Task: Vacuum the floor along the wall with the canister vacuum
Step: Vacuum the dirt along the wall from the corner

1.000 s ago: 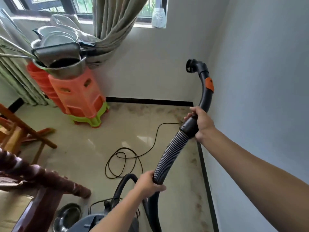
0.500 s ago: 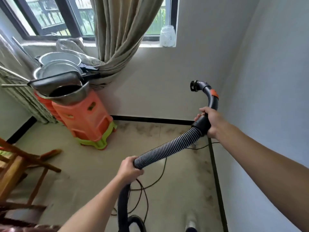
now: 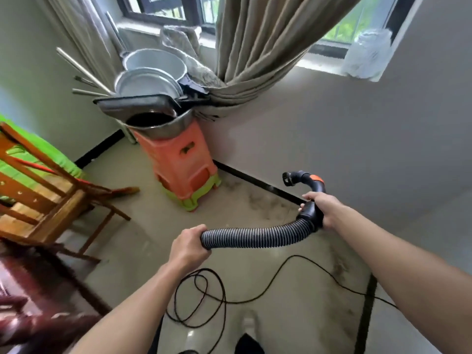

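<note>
The floor [image 3: 143, 190] is pale glossy tile, edged by a black baseboard [image 3: 258, 182] under a grey-white wall [image 3: 332, 139]. Dark smudges [image 3: 265, 203] mark the tile beside the baseboard, and more run along the strip at the right. A stack of orange stools [image 3: 184, 162] stands in the corner against the wall, carrying metal pans [image 3: 153, 83]. A beige curtain [image 3: 255, 47] hangs from the window [image 3: 166, 8] and drapes onto the stack. A wooden chair [image 3: 38, 195] stands at the left. A thin black cord [image 3: 293, 256] loops over the floor below the arms. The vacuum hose [image 3: 255, 237] runs nearly level in the air between the hands, above the floor and close to the wall. The left hand [image 3: 189, 247] is clenched round the ribbed hose at its near end, fingers wrapped fully. The right hand [image 3: 323, 205] grasps the black cuff where the hose meets the curved handle [image 3: 316, 186], thumb and fingers closed round it. The handle arches up from that hand, and its open end [image 3: 287, 178] points left, off the floor and just before the baseboard.
</note>
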The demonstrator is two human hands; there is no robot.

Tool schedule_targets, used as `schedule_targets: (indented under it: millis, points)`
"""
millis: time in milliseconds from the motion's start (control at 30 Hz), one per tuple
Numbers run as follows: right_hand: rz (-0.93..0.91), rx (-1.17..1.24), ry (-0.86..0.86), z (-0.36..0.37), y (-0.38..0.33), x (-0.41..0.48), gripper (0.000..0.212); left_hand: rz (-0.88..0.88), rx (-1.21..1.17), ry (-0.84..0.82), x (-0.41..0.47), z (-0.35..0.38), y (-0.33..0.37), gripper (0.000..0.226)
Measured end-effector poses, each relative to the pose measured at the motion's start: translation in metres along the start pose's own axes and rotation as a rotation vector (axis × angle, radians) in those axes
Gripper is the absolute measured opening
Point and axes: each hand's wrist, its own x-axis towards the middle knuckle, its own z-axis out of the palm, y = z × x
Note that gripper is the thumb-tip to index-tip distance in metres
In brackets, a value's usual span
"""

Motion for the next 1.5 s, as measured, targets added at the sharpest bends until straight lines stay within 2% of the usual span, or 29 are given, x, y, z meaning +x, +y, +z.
schedule_targets:
  millis: [200,367,567,733,900,967,1033,1100,1500]
  points:
    - [0.001,-0.193,-0.055,0.066,-0.055,0.081,0.018,-0.082,0.013,0.002,0.088,-0.003,-0.018,0.015]
    - [0.009,-0.344,-0.020,0.085,-0.116,0.148,0.013,-0.054,0.007,-0.090,0.177,0.009,0.001,0.014]
    - [0.032,-0.481,-0.024,0.099,-0.167,0.211,0.014,-0.070,0.039,-0.197,0.242,0.018,0.020,0.015]
    - [0.047,-0.583,-0.079,0.142,-0.186,0.302,0.023,-0.215,0.025,-0.190,0.289,0.038,0.014,0.015]
    - [0.092,-0.706,-0.167,0.187,-0.168,0.398,0.025,-0.422,0.041,-0.180,0.322,0.082,-0.015,0.019]
    - [0.126,-0.725,-0.119,0.196,-0.157,0.429,0.028,-0.466,0.056,-0.194,0.330,0.102,-0.023,0.020]
    - [0.185,-0.749,-0.103,0.205,-0.146,0.457,0.043,-0.482,0.081,-0.221,0.339,0.125,-0.033,0.021]
    - [0.209,-0.786,-0.096,0.214,-0.134,0.483,0.049,-0.494,0.093,-0.232,0.348,0.148,-0.045,0.022]
    - [0.072,-0.879,-0.029,0.278,-0.028,0.643,0.047,-0.462,-0.017,-0.175,0.401,0.345,-0.165,0.014]
